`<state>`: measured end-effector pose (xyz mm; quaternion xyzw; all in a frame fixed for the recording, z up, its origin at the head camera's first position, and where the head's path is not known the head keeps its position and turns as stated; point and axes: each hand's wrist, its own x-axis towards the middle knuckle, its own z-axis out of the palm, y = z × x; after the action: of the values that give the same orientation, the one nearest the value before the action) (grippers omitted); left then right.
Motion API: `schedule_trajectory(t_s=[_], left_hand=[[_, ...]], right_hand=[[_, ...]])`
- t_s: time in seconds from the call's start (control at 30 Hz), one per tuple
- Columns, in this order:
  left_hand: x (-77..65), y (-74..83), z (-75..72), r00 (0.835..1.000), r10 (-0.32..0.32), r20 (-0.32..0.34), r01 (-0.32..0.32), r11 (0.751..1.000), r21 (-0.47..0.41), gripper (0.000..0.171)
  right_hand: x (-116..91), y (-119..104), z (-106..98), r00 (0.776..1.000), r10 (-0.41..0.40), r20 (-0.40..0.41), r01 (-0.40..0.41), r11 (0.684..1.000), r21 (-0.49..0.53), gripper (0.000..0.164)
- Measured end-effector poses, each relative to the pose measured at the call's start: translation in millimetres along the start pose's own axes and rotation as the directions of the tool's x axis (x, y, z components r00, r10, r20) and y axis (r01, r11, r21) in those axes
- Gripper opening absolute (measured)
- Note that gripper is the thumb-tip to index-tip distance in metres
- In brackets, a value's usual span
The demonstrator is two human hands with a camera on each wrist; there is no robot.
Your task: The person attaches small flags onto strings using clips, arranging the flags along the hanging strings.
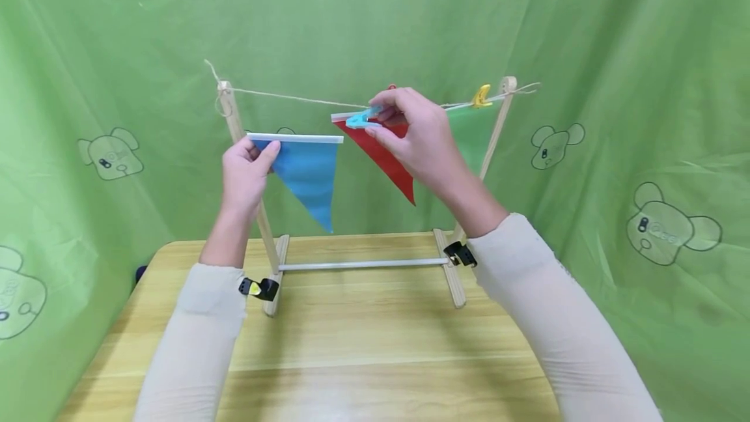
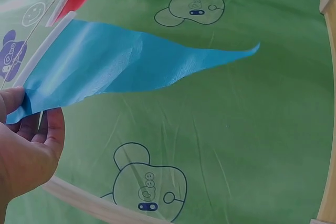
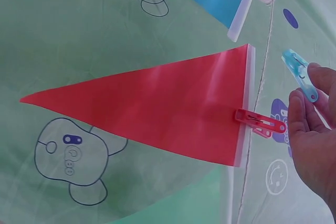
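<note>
My left hand (image 1: 247, 171) pinches a blue triangular pennant (image 1: 310, 171) near the left end of its white top strip, thumb in front. The pennant hangs point down, its strip a little below the string (image 1: 293, 96). Between thumb and fingers, my right hand (image 1: 418, 132) holds a light blue clothespin (image 3: 299, 72), in front of the string. A red pennant (image 3: 157, 103) hangs from the string by a red clothespin (image 3: 260, 121), partly behind my right hand in the head view. Further right hangs a green pennant (image 1: 471, 135) with a yellow clothespin (image 1: 482, 96) on it.
The string runs between two wooden posts, the left post (image 1: 266, 233) and the right post (image 1: 498, 126). Low down, a white rod (image 1: 363, 264) joins their feet on the wooden table (image 1: 375, 357). Green curtains (image 1: 615, 148) with bear drawings surround the table.
</note>
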<state>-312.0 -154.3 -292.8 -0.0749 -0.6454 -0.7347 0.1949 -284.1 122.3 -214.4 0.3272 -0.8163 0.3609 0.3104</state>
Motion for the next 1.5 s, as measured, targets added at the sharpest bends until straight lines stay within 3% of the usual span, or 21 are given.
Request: schedule_trajectory(t_s=[0.3,0.57,1.07,1.5], left_hand=[[6.0,6.1,1.2,1.0,-0.014,-0.001,0.014,0.998,-0.055,0.006],[10.5,10.9,4.6,1.0,-0.015,-0.015,0.014,0.998,-0.066,0.005],[18.1,20.1,11.8,0.997,-0.023,-0.079,0.015,0.995,-0.094,0.015],[23.5,24.2,17.5,0.994,-0.044,-0.104,0.034,0.994,-0.101,0.017]], right_hand=[[19,-9,-2,0.999,0.012,0.045,-0.009,0.998,-0.054,0.033],[41,-15,-2,0.995,-0.025,0.092,0.036,0.992,-0.122,0.032],[70,-19,5,0.971,0.06,0.23,-0.023,0.986,-0.163,0.032],[85,-23,8,0.962,0.097,0.256,-0.048,0.98,-0.193,0.03]])
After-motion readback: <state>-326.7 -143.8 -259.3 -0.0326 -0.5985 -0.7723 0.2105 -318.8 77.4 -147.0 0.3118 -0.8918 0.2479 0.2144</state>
